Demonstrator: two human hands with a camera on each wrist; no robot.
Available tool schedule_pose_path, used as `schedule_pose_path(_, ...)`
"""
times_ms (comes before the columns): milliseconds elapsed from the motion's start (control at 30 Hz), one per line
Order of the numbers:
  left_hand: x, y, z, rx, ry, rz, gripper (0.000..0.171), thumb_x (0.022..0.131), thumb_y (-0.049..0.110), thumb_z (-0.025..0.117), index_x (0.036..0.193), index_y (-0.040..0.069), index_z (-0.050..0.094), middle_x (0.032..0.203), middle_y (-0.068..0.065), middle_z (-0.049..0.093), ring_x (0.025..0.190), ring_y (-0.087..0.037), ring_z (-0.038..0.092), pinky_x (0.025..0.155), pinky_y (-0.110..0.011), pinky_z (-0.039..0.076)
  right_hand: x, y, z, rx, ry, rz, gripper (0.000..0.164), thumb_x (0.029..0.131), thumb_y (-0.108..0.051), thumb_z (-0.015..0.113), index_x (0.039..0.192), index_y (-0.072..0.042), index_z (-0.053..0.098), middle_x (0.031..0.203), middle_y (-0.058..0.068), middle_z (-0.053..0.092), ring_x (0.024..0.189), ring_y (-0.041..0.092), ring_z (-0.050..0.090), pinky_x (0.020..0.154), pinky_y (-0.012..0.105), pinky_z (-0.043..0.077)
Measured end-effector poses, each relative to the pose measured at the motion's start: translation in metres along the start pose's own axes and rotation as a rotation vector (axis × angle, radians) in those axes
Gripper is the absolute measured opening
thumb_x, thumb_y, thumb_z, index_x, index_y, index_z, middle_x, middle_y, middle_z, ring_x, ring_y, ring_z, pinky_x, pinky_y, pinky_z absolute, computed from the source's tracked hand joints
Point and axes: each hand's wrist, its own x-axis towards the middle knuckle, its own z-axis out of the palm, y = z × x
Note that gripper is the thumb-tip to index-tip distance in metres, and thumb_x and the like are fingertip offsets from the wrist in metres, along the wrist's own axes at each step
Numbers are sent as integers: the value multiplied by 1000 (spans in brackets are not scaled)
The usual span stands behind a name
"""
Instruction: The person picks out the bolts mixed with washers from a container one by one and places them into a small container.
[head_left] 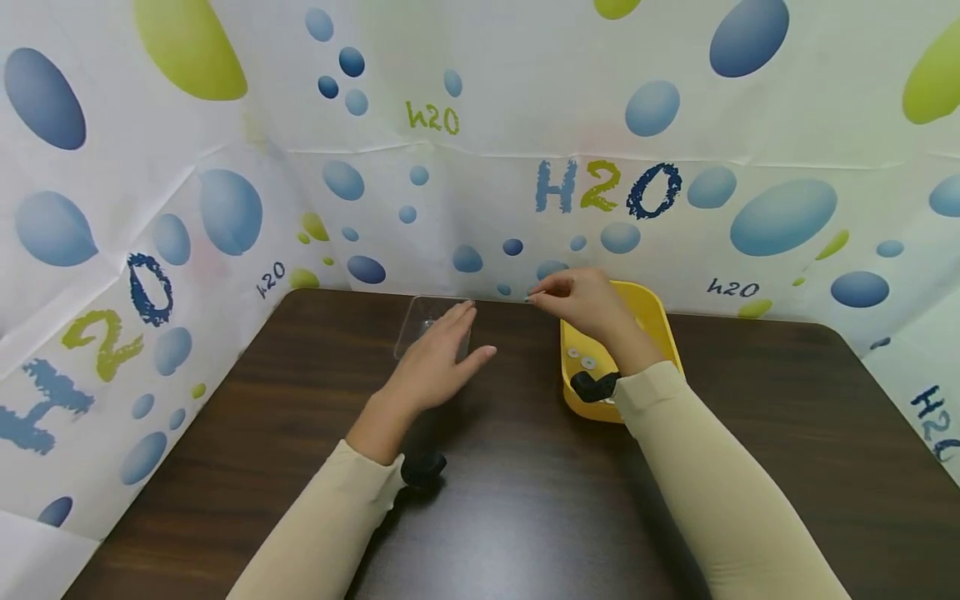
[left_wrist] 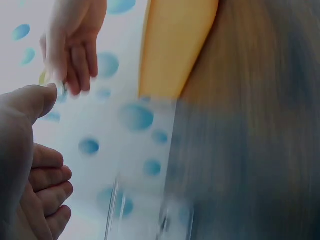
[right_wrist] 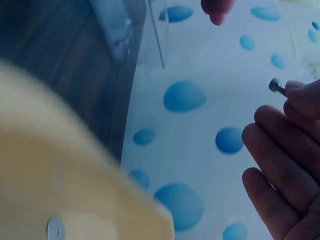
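My right hand (head_left: 585,308) pinches a small metal bolt (right_wrist: 275,85) between thumb and index finger, its head sticking out past the fingertips. That hand is raised over the left side of a yellow bin (head_left: 654,310). Inside the bin lie flat round washers (head_left: 588,363); one washer (right_wrist: 56,228) also shows in the right wrist view. My left hand (head_left: 438,354), fingers extended and thumb apart, holds nothing and overlaps a clear plastic box (head_left: 407,332) in the head view. Small metal pieces (head_left: 427,322) show in the box, partly hidden by the hand.
The dark wooden table (head_left: 517,483) ends at the back against a white curtain (head_left: 495,200) printed with blue and green drops. The curtain also runs along the left and right sides. The bin's wall stands to the right of the box.
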Motion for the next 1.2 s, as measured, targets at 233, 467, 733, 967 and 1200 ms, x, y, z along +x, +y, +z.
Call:
schedule_pose_path(233,-16,-46,-23,-12,30,-125,78,99,55,47,156,7,26,164,-9,20,152,-26,17,119,-53,23,7,-18,22,-3,3,-61,21,92,-34,69,101,-18,78,101,0,74,90,18,64,84,36,57)
schedule_pose_path(467,-25,-78,-29,-5,-20,-199,83,99,57,46,157,4,21,165,-13,15,152,-31,13,120,-56,19,14,-31,52,46,-19,-104,19,92,-33,70,98,-18,79,99,-1,74,88,16,65,80,34,56)
schedule_pose_path(733,-23,-85,-24,-13,-94,-154,80,100,51,47,155,-1,22,164,-16,15,152,-33,10,122,-54,12,17,-33,87,93,-45,-125,14,91,-31,70,94,-21,78,89,-7,73,77,13,61,69,27,54)
schedule_pose_path(967,-23,-89,-20,-21,-95,-169,79,100,50,47,155,0,22,164,-15,15,152,-33,12,120,-56,18,21,-39,110,56,-77,-174,15,92,-28,70,96,-17,78,91,-5,74,78,12,62,72,26,55)
schedule_pose_path(1200,-23,-90,-22,-13,-90,-157,77,100,48,49,155,1,24,165,-12,16,153,-31,12,120,-55,18,27,-43,128,9,-130,-217,14,92,-24,69,98,-15,78,93,-4,74,81,9,64,74,26,56)
